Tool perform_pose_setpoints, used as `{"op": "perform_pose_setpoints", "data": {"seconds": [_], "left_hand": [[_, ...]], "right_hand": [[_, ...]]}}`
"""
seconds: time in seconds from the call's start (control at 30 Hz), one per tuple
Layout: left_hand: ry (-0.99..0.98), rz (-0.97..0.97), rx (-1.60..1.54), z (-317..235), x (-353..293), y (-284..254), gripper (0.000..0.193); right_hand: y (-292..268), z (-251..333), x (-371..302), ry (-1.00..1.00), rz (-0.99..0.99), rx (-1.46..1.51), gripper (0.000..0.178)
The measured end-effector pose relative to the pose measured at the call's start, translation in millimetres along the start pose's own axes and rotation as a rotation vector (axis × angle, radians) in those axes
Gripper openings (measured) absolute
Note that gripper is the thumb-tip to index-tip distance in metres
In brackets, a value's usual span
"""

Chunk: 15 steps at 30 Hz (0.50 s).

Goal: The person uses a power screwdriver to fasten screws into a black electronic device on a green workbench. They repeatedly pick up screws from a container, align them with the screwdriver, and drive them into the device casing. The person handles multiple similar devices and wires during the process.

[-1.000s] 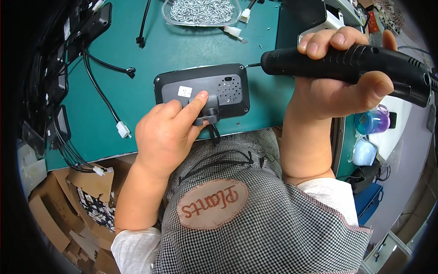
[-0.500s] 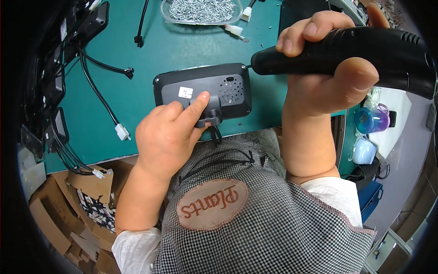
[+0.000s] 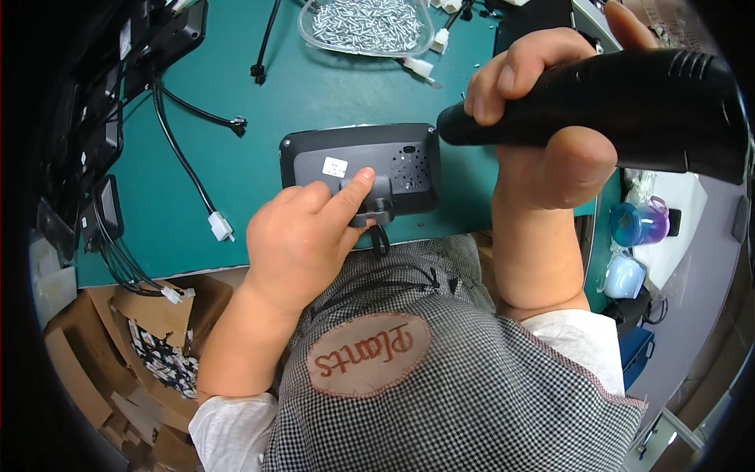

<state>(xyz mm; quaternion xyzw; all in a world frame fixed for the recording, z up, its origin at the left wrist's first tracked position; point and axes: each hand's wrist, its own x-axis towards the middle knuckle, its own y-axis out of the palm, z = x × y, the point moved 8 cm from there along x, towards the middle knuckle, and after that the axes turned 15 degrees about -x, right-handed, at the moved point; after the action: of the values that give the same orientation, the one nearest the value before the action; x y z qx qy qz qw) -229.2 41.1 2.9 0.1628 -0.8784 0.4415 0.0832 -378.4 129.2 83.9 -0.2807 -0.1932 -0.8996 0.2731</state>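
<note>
A black rectangular monitor (image 3: pixel 307 147) lies back side up on the table, with a white label, a cluster of small holes and a grey bracket on its back. My left hand (image 3: pixel 291 232) is closed on that bracket, the index finger lying along it and the thumb underneath. In my right hand (image 3: pixel 543 102) is a black electric screwdriver (image 3: pixel 629 98), held nearly level. Its nose meets the monitor's upper right corner, where a screw sits; the bit itself is barely visible. A short dark cable (image 3: pixel 381 240) comes out below the bracket.
A clear tub (image 3: pixel 366 27) of silver screws stands at the back of the green table (image 3: pixel 259 189). Black cables with white connectors (image 3: pixel 221 226) lie at left, beside several more monitors (image 3: pixel 108 208). Cardboard boxes (image 3: pixel 86 346) are below left; a blue-purple cup (image 3: pixel 641 223) is at right.
The screwdriver's nose has come closer to the monitor's corner, and less of the bit shows. Table and monitor appear slightly lower and further right in the view. Both hands keep their holds.
</note>
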Motion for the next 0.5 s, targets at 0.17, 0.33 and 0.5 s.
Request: {"op": "perform_pose_setpoints", "data": {"seconds": [0.17,0.33,0.5], "left_hand": [[-0.068,0.034,-0.004,3.5,-1.8,1.6,0.055],[-0.060,0.006,-0.018,2.1,-1.4,-0.4,0.054],[-0.047,0.000,-0.026,1.9,-2.1,-2.5,0.053]], "right_hand": [[11.4,-1.1,0.2,0.151,-0.061,-0.251,0.090],[14.3,-8.0,9.6,0.024,0.231,-0.227,0.089],[20.1,-15.0,13.3,0.066,0.366,-0.195,0.088]]}}
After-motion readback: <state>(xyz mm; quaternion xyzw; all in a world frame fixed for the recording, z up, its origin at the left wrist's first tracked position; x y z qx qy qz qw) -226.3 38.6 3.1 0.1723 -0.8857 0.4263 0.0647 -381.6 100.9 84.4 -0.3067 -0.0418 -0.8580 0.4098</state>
